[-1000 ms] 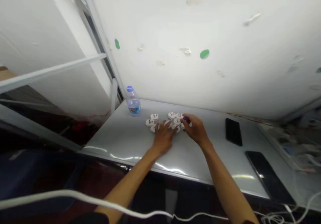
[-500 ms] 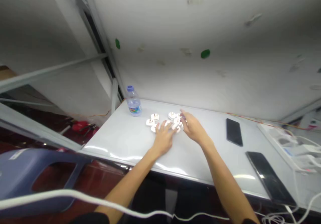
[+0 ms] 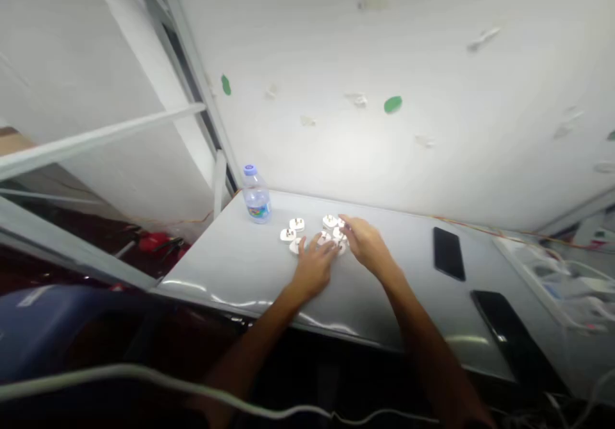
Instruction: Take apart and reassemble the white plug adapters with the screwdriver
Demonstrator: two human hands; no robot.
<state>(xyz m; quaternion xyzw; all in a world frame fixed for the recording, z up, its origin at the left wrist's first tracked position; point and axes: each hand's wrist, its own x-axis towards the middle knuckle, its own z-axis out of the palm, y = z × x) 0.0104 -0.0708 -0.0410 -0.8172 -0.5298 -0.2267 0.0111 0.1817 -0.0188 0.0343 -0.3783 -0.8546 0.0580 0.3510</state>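
**Left hand:** I've got the left hand (image 3: 313,270) open right now, fingers (image 3: 316,244) spread and not clenched, tips reaching in at the near side of the plug group and coming down on or just beside the nearest plugs.

**Right hand:** Over to the right hand (image 3: 365,244), fingers together and lightly curved, tips on the top right of the group. From my feed I can't tell whether it's gripping a plug or only touching one.

**Plugs:** The white three-pin plugs (image 3: 329,221) lie flat in a loose group on the tabletop, between the two hands. Two sit apart on the left, one more close by them, and the rest bunch up under the right fingertips, partly hidden, so I won't call the count.

**Table:** It's a white table (image 3: 230,269) with a glossy top, pushed up against a white wall (image 3: 307,51) marked with green patches and scraps of tape.

**Bottle:** A clear plastic water bottle (image 3: 256,197) with a purple cap stands upright at the back, to the left of the plugs.

**Phones:** Right of the hands, a black smartphone (image 3: 448,253) lies face up, and a larger black tablet (image 3: 512,338) sits nearer the table's front edge.

**Cable:** A white cable (image 3: 120,372) droops across the bottom of my view.
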